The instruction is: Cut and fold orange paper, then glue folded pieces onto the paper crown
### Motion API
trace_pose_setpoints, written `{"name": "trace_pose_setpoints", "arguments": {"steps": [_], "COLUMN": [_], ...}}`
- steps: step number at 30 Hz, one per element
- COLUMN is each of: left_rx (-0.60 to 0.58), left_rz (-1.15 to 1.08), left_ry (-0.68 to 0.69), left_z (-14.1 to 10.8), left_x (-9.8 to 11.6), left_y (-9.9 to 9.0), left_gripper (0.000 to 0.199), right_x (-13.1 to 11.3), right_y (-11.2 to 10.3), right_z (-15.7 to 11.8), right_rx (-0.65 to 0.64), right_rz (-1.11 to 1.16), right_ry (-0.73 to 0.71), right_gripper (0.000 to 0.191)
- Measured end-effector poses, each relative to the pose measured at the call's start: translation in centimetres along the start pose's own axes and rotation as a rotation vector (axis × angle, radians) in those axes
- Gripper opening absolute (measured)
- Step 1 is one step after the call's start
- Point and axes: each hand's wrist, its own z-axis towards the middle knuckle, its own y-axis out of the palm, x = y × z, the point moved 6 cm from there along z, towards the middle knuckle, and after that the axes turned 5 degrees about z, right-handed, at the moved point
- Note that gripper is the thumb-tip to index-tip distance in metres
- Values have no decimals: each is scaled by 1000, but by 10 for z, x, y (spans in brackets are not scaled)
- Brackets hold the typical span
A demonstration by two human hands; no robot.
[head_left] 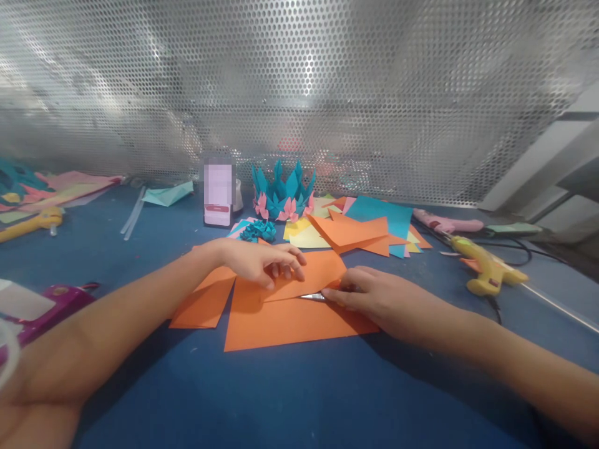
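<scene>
In the head view, my right hand [365, 290] is closed around a slim tool with a pointed silver blade [312, 297]; its handle is hidden in my fingers. The blade lies at the edge of a folded flap on an orange paper sheet [281, 325]. My left hand [262, 262] is over the upper part of this sheet, fingers apart and loosely bent, holding nothing. Whether its fingertips touch the paper I cannot tell. Another orange paper piece [199, 305] lies just left of the sheet, partly under my left forearm.
Behind my hands stand a teal paper crown-like craft [285, 190] with pink flowers and a phone [219, 193]. Loose orange paper pieces [355, 232] are piled at back right. A yellow glue gun [489, 265] with a cord lies right; a purple object [56, 308] is at left.
</scene>
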Motion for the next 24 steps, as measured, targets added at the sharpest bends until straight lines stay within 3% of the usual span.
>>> {"name": "trace_pose_setpoints", "arguments": {"steps": [3,6,10,13,18,24], "left_rx": [6,2,0,2,-2,-14], "left_rz": [-3,0,9,11,10,16], "left_ry": [14,10,3,3,21,7], "left_z": [0,1,1,1,1,1], "left_x": [0,0,1,1,0,-1], "left_y": [-1,-1,-1,-1,-1,0], "left_gripper": [53,53,52,52,53,51], "right_x": [-4,-3,5,9,-4,-12], "right_y": [4,4,1,-1,2,6], "right_z": [2,3,4,2,4,6], "right_rx": [-25,-17,-32,-36,-14,-17], "right_rz": [-107,-62,134,147,-46,-191], "right_ry": [-69,-66,92,168,-48,-115], "right_gripper": [48,45,33,31,42,49]}}
